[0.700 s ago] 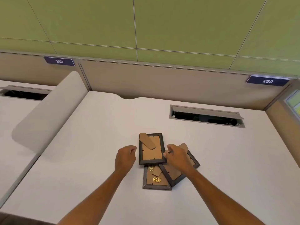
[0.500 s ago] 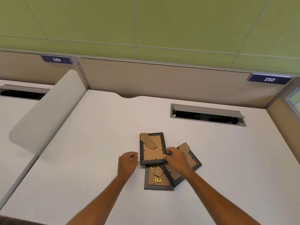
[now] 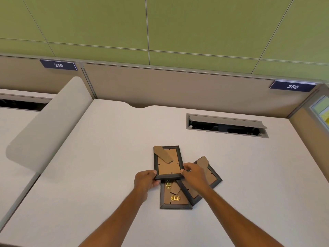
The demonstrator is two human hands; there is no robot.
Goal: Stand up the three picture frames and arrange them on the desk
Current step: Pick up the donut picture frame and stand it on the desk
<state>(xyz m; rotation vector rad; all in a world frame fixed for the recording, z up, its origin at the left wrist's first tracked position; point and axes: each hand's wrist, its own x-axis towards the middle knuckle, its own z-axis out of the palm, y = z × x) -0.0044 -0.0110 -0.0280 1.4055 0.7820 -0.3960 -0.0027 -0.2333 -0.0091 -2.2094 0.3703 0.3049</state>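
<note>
Three dark picture frames lie face down in an overlapping pile on the white desk [image 3: 110, 157], their brown backs up. The top frame [image 3: 169, 164] has its cardboard stand swung out at its far left corner. My left hand [image 3: 146, 180] grips its near left corner and my right hand [image 3: 193, 173] grips its near right corner. Under it lies a frame with brass hangers [image 3: 175, 200], pointing toward me. The third frame [image 3: 211, 179] lies angled to the right, partly covered by my right hand and wrist.
An open cable slot [image 3: 226, 126] is set into the desk at the back right. A rounded white divider [image 3: 48, 122] rises along the desk's left side. A tan partition with number plates 249 [image 3: 58, 65] and 250 [image 3: 292, 86] closes the back.
My left hand moved right and took hold of the top frame's near left corner. My right hand closed on its near right corner.
</note>
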